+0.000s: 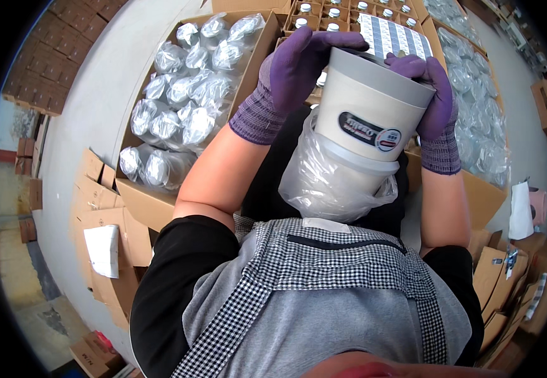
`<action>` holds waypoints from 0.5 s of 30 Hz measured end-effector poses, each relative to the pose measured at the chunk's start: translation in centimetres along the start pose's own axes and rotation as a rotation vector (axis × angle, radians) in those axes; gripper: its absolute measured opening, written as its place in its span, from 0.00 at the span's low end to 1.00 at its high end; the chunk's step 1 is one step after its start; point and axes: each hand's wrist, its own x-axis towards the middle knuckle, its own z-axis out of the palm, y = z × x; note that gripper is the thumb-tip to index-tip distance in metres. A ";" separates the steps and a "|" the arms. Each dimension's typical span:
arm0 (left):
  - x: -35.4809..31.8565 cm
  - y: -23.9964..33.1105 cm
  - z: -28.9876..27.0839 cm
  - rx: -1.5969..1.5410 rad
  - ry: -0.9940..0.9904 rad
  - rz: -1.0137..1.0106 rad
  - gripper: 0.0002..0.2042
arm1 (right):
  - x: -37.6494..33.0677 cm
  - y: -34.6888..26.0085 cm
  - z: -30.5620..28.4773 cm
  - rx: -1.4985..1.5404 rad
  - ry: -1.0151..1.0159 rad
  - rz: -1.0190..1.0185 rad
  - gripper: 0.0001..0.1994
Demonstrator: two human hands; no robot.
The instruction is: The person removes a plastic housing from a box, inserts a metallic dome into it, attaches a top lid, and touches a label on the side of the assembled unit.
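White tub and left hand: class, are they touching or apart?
Touching. The head view shows the left hand laid over the white tub's top rim, fingers curled across it with no gap.

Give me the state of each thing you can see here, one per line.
Tub: held in both hands, tilted, half out of bag.
Bag: pulled down around tub's base.
Left hand: gloved, gripping tub's rim.
Right hand: gloved, gripping tub's rim.
Left carton: open, full of bagged items.

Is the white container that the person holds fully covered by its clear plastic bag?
No, the plastic bag wraps only the lower part of the white container; its upper part is bare.
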 end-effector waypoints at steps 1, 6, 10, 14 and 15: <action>0.0 0.2 0.3 -0.067 -0.019 -0.010 0.39 | 0.2 1.8 -1.0 0.224 -0.047 0.044 0.27; 1.1 0.7 0.4 0.276 0.027 0.137 0.34 | -0.1 4.5 -2.2 0.630 0.057 0.202 0.26; 1.6 5.8 5.3 0.989 0.056 0.047 0.18 | 2.0 2.5 1.9 0.872 -0.055 0.408 0.17; 1.5 6.0 6.5 1.002 0.009 0.250 0.15 | 2.7 3.7 3.9 1.128 -0.149 0.380 0.13; 1.2 6.3 5.9 0.955 -0.019 0.221 0.14 | 2.4 4.5 3.8 1.173 -0.140 0.354 0.13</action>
